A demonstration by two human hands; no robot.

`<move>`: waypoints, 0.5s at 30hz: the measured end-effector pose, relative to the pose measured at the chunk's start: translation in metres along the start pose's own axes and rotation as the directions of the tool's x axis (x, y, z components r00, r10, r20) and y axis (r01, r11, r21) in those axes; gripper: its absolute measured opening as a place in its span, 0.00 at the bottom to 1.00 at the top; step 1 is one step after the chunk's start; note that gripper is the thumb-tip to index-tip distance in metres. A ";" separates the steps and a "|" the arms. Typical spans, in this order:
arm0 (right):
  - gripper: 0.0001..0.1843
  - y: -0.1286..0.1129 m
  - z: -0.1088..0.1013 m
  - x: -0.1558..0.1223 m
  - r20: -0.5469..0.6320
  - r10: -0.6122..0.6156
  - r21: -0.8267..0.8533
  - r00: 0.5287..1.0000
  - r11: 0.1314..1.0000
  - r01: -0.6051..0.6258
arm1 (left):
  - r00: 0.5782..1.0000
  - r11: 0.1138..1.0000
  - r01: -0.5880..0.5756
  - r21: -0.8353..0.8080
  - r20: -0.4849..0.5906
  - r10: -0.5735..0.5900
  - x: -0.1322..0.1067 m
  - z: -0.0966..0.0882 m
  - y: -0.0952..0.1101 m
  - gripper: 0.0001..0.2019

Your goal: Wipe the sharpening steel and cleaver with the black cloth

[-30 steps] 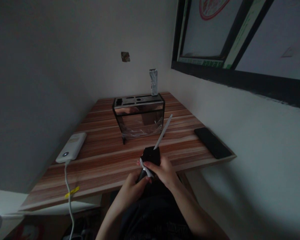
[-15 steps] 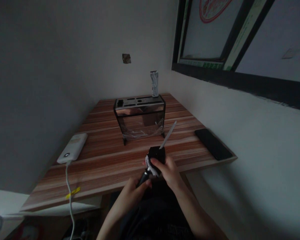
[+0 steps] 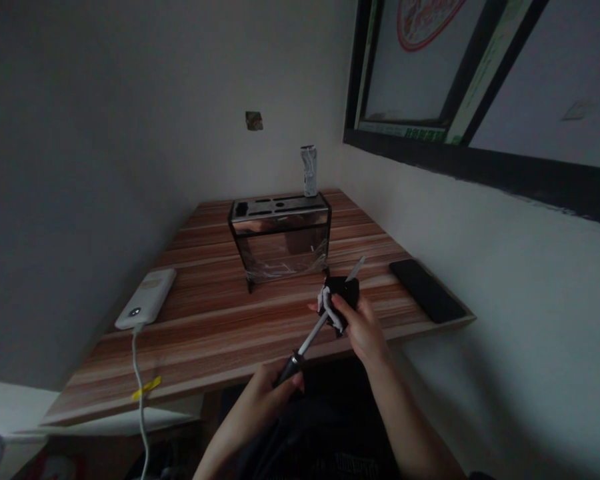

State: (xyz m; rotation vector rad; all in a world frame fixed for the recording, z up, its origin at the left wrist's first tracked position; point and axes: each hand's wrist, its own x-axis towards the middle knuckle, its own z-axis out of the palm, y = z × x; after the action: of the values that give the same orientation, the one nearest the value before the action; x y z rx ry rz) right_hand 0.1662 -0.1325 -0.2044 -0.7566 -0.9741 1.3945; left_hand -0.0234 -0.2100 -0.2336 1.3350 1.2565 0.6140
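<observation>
My left hand (image 3: 267, 393) is closed around the black handle of a honing steel (image 3: 313, 335). The steel's pale thin rod slants up and to the right, over the table's front edge. Partway along the rod, my right hand (image 3: 363, 327) grips a black cloth (image 3: 344, 293) with a white inner side, folded around it. The rod's tip sticks out beyond the cloth. Behind the hands stands a knife block (image 3: 283, 250) with a slotted top and dark clear-looking sides. A grey, wrapped-looking handle (image 3: 309, 172) rises from its back right corner.
A white power bank (image 3: 147, 298) lies on the left of the wood-grain table (image 3: 205, 320), its white cable (image 3: 137, 373) hanging over the front edge past yellow tape (image 3: 147, 387). A black phone (image 3: 427, 290) lies at the right edge. Walls border the table.
My right hand has slid the cloth up the rod, away from the handle, baring the lower rod. The left hand stays in nearly the same place on the handle.
</observation>
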 end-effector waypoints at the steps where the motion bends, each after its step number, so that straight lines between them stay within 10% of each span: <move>1: 0.18 -0.003 -0.001 0.002 -0.010 -0.012 -0.002 1.000 1.000 0.012 | 1.000 1.000 -0.004 0.008 0.009 0.004 0.001 0.000 -0.001 0.27; 15: 0.19 -0.026 -0.028 0.023 -0.175 -0.176 0.057 0.969 0.980 0.189 | 0.999 1.000 -0.028 0.005 0.038 0.028 -0.004 -0.001 -0.006 0.23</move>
State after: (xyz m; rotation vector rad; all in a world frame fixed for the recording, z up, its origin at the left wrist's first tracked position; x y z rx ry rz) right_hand 0.2009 -0.1082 -0.1908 -0.6999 -0.8331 1.1797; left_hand -0.0269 -0.2147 -0.2374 1.3645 1.2116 0.6030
